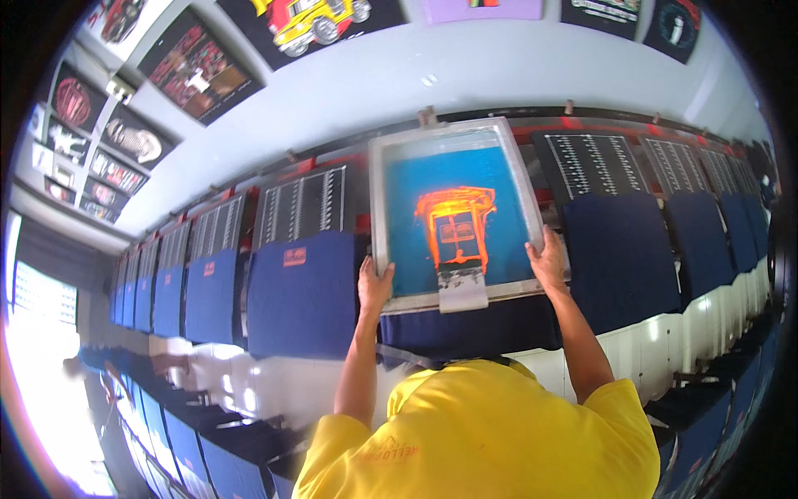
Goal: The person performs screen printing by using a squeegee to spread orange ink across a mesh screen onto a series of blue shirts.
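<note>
A screen printing frame [516, 179] with blue mesh lies over a board draped in navy fabric [465, 329], directly in front of me. Orange ink [455, 200] is smeared across the middle of the mesh, around a small printed panel. A squeegee [463, 291] with a pale, dark-stained handle rests at the frame's near edge, untouched by either hand. My left hand [376, 285] grips the near left side of the frame, thumb on the rim. On the opposite side, a little farther off, my right hand [548, 261] holds the right rim, its lower fingers partly hidden.
Boards with navy fabric run to the left [301, 291] and right [619, 262]; several on the left carry a small orange print. A rail [465, 112] passes behind them. More boards stand behind me. Another person [125, 362] is at the far left. Printed pictures hang on the wall.
</note>
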A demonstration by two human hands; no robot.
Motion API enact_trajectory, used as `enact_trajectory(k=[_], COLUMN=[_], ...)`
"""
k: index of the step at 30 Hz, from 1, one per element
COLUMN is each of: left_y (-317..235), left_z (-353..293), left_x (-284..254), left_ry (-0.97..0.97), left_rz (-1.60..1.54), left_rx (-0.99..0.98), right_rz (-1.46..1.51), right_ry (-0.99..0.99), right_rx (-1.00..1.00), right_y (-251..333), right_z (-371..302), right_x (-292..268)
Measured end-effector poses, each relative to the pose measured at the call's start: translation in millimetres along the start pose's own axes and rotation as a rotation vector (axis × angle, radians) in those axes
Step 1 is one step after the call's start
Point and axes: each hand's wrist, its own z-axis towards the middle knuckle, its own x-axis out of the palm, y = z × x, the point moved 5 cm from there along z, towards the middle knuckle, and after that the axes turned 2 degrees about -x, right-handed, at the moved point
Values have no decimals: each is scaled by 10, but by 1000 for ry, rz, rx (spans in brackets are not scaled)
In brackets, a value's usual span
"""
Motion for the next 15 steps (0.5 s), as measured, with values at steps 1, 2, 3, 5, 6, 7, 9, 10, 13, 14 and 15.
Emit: enact_trajectory(k=[1,2,3,5,6,7,9,10,13,14,15], left_y=[-59,-186,-275,-518,-557,-614,-712,-734,-608,-565,-516], left_z=[-55,-123,-215,-424,-541,-682,-961,-1064,-1400,-1499,-1555], left_x=[-31,-93,-194,-378,-430,-477,-516,-506,-267,-150,-50], left_ry=[11,20,-44,-90,-115,-133,-153,-110,-3,98,243], left_rz=[-43,-88,-137,-287,-336,-341,-480,-470,-827,-920,-897], left_rx=[-28,-53,9,74,109,116,97,81,-24,-126,-181], right_rz=[-30,-59,-79,27,78,132,200,186,-68,-121,-176], right_ry=[-34,-73,-107,31,99,217,457,556,737,751,763], right_rx=[-81,-162,-212,-242,-261,-291,-434,-512,-670,-682,-693], right_y=[33,109,294,534,683,926,1312,1480,1711,1721,1711], right_z=[-18,-1,21,-58,-96,-167,-387,-463,-625,-616,-572], right_x=[-43,-125,-237,-270,-292,-327,-350,-369,-275,-253,-227])
